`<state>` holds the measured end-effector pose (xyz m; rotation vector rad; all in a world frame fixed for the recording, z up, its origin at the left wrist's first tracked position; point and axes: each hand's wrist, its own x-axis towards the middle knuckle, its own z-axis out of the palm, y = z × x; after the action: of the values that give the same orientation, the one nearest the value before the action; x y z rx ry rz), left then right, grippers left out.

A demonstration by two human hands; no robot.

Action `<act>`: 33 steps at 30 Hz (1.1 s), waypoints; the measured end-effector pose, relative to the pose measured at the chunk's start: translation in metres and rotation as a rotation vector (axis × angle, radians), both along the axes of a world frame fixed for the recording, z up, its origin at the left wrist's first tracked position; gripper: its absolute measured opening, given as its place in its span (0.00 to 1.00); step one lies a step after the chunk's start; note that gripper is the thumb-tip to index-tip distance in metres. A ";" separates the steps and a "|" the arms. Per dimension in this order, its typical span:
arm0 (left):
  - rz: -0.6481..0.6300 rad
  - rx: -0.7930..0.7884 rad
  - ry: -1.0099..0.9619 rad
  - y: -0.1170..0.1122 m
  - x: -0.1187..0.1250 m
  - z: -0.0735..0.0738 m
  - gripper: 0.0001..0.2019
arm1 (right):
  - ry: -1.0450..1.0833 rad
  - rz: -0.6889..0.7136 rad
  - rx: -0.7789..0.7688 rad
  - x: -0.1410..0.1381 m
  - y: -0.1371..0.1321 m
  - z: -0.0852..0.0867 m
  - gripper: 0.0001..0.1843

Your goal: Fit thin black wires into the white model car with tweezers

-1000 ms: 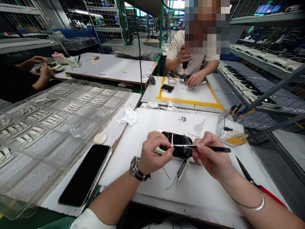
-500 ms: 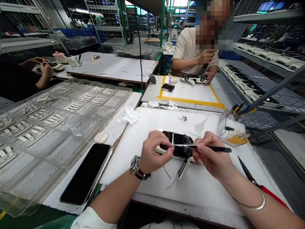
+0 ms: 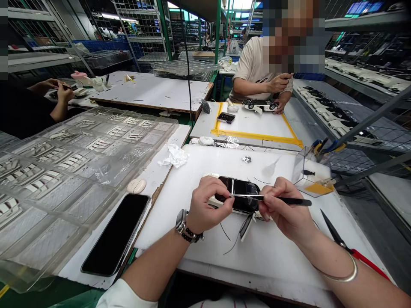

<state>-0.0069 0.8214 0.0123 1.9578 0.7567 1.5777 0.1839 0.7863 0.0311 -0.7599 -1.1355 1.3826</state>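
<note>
A model car (image 3: pixel 245 188) with a black top and white body lies on the white work surface, a door-like part (image 3: pixel 246 226) sticking out on its near side. Over the car, my right hand (image 3: pixel 284 209) grips black-handled tweezers (image 3: pixel 293 200), their silver tips pointing left. My left hand (image 3: pixel 210 203) is closed in a pinch where the tips end; whatever is between thumb and forefinger is too small to make out. Thin black wires (image 3: pixel 225 232) lie on the surface in front of the car.
Red-handled scissors (image 3: pixel 343 244) lie at the right, below a clear box (image 3: pixel 313 175) of tools. Left are a phone (image 3: pixel 117 233), a white earbud-like case (image 3: pixel 136 185), crumpled tissue (image 3: pixel 174 156) and a clear compartment tray (image 3: pixel 72 229). Across the table, a person (image 3: pixel 253 64) handles another model car (image 3: pixel 259 105).
My hands, the tweezers and the car look almost unmoved. The person across has shifted their raised hand slightly; the person at left has moved their hands a little.
</note>
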 end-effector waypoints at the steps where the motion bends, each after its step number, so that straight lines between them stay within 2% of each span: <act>1: 0.000 0.001 -0.001 0.000 0.000 0.000 0.03 | 0.002 0.005 0.001 0.000 0.000 0.000 0.12; 33: -0.015 0.023 -0.019 0.001 0.000 -0.001 0.05 | 0.013 0.035 0.042 0.001 -0.001 -0.001 0.11</act>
<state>-0.0067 0.8220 0.0113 1.9579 0.7170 1.6005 0.1852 0.7856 0.0305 -0.7027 -1.1688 1.3865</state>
